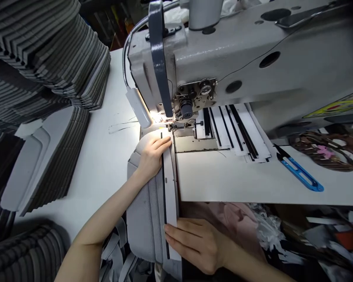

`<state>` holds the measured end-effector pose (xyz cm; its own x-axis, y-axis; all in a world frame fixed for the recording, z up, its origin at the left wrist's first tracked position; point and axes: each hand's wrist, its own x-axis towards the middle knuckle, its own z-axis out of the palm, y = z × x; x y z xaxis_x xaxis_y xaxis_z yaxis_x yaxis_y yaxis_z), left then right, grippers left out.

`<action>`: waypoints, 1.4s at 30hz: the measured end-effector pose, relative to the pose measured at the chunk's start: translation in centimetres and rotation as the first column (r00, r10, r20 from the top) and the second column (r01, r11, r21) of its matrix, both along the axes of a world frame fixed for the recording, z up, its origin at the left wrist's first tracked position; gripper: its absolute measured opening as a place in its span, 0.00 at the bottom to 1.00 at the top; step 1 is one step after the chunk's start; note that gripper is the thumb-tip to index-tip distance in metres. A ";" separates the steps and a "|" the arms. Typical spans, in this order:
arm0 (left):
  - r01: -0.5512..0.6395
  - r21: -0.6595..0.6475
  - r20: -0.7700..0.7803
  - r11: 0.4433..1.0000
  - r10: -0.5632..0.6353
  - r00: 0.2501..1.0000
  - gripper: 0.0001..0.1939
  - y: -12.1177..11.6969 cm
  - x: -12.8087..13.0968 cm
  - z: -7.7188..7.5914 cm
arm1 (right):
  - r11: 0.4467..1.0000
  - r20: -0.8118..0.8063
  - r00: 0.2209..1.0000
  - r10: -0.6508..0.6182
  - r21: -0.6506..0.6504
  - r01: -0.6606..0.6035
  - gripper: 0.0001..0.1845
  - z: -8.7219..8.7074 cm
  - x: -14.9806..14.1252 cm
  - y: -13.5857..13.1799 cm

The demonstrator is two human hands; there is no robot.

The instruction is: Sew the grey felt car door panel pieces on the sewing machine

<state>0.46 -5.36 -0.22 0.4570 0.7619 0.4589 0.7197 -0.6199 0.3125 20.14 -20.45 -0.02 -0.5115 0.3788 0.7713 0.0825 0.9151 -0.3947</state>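
Crowding the left of the bench (106, 164) are stacks of grey panels (50, 55). Farther right, the grey padded piece (139, 223) lies just near of the sewing machine (229, 47), a white strip (171, 199) with 1 black line along its top. The left hand (151, 156) lies over both at the far end, its grip unclamped, fingers flat. At the near end, the right hand's (198, 244) fingers rest on the strip; I can't tell whether that grip is clamped, its thumb being hidden. Rightward, loose strips (237, 133) lie beside blue snips (301, 172).
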 end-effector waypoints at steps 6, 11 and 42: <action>0.068 -0.032 0.038 0.997 -0.066 0.997 0.24 0.1 -0.3 0.3 | 1.000 0.088 0.996 -0.013 -0.021 0.015 0.10 -0.2 0.9 -0.3; 0.066 -0.039 0.044 0.997 -0.064 0.997 0.20 -0.1 0.2 0.7 | 0.999 0.132 0.990 -0.039 0.028 0.035 0.08 -0.7 0.9 -0.6; -0.070 -0.026 -0.217 0.997 0.063 0.974 0.11 0.4 1.6 1.2 | 0.548 0.307 0.943 -0.131 -0.770 0.327 0.07 -1.7 1.2 -2.9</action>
